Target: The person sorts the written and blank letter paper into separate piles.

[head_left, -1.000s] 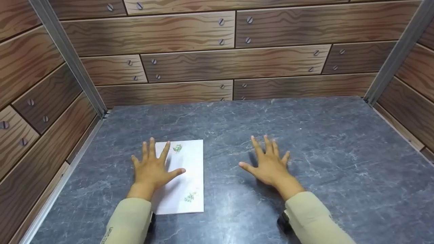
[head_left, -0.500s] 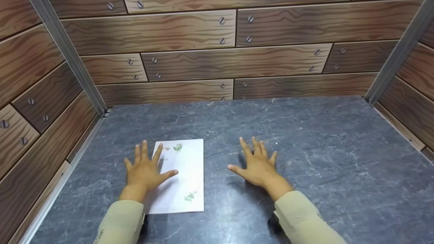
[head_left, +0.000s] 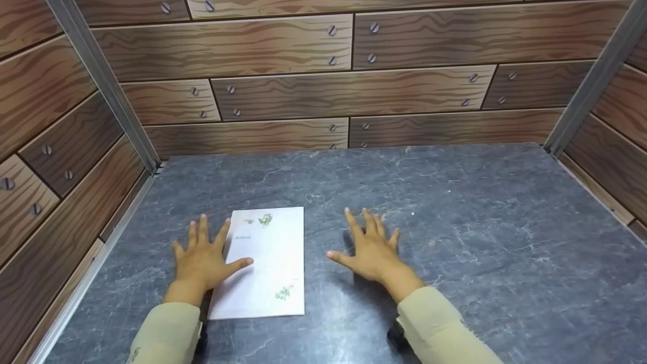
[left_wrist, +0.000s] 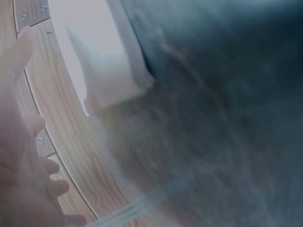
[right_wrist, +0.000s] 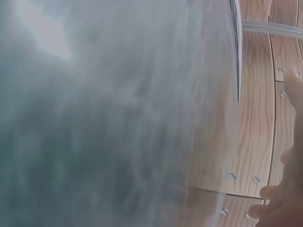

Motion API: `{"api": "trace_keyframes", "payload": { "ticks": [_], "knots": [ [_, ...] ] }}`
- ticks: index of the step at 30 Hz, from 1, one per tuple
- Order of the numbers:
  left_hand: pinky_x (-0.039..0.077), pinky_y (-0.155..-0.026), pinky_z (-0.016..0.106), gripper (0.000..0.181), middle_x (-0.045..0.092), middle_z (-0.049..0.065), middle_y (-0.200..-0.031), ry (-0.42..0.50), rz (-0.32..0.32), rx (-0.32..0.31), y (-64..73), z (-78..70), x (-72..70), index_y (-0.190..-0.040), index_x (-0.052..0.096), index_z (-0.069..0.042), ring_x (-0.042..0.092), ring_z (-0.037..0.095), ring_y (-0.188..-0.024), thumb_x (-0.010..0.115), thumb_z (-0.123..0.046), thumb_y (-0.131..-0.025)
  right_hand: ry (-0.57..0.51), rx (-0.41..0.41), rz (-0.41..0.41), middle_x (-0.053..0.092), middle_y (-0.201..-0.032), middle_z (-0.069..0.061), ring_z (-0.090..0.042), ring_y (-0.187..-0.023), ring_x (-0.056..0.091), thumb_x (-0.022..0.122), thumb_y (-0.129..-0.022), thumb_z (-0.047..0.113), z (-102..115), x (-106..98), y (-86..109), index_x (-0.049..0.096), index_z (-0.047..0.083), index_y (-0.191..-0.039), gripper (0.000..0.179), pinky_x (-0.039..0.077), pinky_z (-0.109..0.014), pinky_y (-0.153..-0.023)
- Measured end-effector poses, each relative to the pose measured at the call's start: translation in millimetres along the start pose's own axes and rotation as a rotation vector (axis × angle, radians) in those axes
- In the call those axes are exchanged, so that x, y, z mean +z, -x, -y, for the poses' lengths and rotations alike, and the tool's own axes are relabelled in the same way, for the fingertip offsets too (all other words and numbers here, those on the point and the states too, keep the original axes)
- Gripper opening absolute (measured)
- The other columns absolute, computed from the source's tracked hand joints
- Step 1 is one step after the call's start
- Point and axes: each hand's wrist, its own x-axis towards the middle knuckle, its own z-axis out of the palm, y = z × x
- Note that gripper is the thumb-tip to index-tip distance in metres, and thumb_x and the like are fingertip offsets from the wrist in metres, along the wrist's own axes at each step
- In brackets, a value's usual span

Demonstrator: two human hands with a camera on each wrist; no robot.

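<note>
A white notebook (head_left: 275, 258) with small green leaf prints lies flat on the dark marbled tabletop, left of centre in the head view. Over its left edge is my left hand (head_left: 201, 263), fingers spread, thumb reaching across the cover; contact cannot be made out. My right hand (head_left: 373, 255) is spread to the right of the notebook, apart from it, and holds nothing. In the left wrist view, the thick edge of the notebook (left_wrist: 106, 61) shows beside the left hand (left_wrist: 23, 175). The right wrist view catches the layered page edges of the notebook (right_wrist: 236, 42).
Wood-patterned panels (head_left: 349, 96) wall in the table at the back and both sides. Grey metal posts (head_left: 101, 81) stand at the two rear corners. Tiny pale specks (head_left: 412, 214) dot the tabletop (head_left: 480, 227) beyond the right hand.
Both hands have drifted left with fingers still spread, and slightly toward the person. More of the notebook's left side and its small printed line are uncovered. The notebook has stayed in place.
</note>
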Motion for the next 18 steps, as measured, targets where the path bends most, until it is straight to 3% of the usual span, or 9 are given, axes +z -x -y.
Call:
{"api": "trace_keyframes", "payload": {
  "ticks": [18],
  "knots": [
    [0.002, -0.097, 0.077, 0.107, -0.001, 0.030, -0.153, 0.027, 0.033, 0.001, 4.9, 19.4, -4.1, -0.153, 0.020, -0.016, 0.000, 0.051, -0.137, 0.052, -0.080, -0.074, -0.056, -0.032, 0.031, 0.008, -0.157, -0.017, -0.040, -0.141, 0.005, 0.054, -0.079, 0.073, 28, 15, 0.5, 0.005, 0.029, -0.155, 0.101, -0.001, -0.072, -0.102]
  ]
}}
